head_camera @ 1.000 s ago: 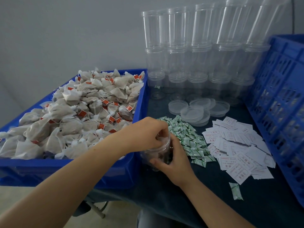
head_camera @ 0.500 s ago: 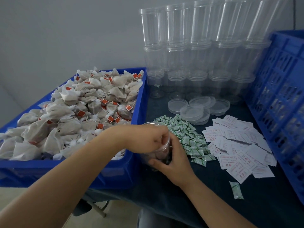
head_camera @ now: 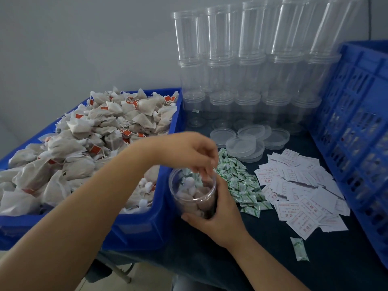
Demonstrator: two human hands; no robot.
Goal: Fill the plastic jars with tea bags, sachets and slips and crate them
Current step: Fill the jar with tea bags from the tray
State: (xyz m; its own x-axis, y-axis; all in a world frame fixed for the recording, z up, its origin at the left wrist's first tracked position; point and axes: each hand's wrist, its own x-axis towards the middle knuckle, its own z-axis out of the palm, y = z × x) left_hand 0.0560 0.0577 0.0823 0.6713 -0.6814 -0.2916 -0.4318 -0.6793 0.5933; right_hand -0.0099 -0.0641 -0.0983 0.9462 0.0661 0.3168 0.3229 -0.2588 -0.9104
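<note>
Jar (head_camera: 194,198) part-filled with tea bags, at the counter's (head_camera: 262,259) near edge, just right of the blue tray (head_camera: 142,227). Right hand (head_camera: 218,215) wrapped round it; left hand (head_camera: 189,152) above the mouth, fingers loosely curled, apparently empty. Risk: tipping off the edge if bumped. Right of jar: sachets (head_camera: 241,181), slips (head_camera: 304,196); lids (head_camera: 247,143), stacked empty jars (head_camera: 252,70) behind; crate (head_camera: 357,122) far right.

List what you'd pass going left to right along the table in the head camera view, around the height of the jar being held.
Blue bin of tea bags → held jar → pile of green sachets → white slips → blue crate.
</note>
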